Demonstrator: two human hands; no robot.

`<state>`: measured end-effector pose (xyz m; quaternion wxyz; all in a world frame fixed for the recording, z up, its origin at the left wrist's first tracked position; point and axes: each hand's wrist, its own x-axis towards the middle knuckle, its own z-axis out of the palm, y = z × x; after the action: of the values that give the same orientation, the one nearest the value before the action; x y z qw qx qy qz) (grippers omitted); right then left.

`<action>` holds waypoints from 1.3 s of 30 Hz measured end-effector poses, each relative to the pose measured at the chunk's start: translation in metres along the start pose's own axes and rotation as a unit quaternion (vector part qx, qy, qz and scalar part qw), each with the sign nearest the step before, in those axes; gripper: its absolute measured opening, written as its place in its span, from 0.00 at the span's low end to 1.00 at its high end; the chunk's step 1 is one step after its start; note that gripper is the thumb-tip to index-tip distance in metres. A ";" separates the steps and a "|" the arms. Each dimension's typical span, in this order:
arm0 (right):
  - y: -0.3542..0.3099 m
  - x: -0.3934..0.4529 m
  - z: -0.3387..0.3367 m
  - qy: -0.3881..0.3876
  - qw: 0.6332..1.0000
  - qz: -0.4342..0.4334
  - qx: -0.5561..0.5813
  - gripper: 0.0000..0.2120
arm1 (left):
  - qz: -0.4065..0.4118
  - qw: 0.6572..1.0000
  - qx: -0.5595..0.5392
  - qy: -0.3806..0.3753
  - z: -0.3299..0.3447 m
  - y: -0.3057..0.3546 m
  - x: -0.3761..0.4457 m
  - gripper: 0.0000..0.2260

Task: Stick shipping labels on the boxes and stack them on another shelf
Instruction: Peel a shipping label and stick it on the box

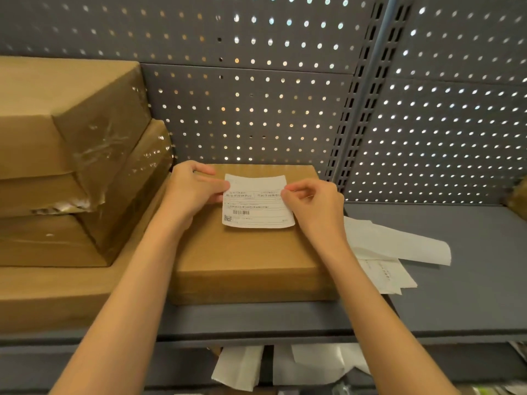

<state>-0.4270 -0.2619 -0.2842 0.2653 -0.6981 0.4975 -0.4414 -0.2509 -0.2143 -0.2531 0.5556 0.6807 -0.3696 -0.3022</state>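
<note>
we see the left hand (196, 189) and right hand (310, 203) each pinching a side edge of the shipping label (256, 203), over the flat cardboard box (248, 252) at the shelf (456, 280) front edge, beside stacked boxes (71, 155).

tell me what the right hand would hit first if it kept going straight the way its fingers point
The right hand points leftward across the shipping label it pinches, so it would probably meet the left hand on the opposite edge first; depth is unclear.
</note>
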 end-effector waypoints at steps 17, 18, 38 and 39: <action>0.005 0.010 0.005 -0.011 0.999 0.018 -0.034 0.04 | -0.003 1.000 0.028 -0.002 0.005 -0.017 0.021 0.14; 0.005 0.010 0.005 -0.010 0.999 0.019 -0.036 0.04 | 0.002 0.999 0.032 -0.002 0.005 -0.018 0.021 0.14; 0.003 0.014 0.008 -0.012 0.996 0.019 -0.083 0.09 | 0.047 0.994 0.097 0.022 0.010 -0.023 0.025 0.12; 0.003 0.014 0.008 -0.014 0.996 0.019 -0.084 0.09 | 0.047 0.993 0.102 0.022 0.010 -0.023 0.025 0.12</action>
<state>-0.4196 -0.2765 -0.2853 0.2210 -0.7147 0.5418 -0.3831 -0.2419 -0.2380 -0.2776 0.5053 0.7219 -0.4178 -0.2212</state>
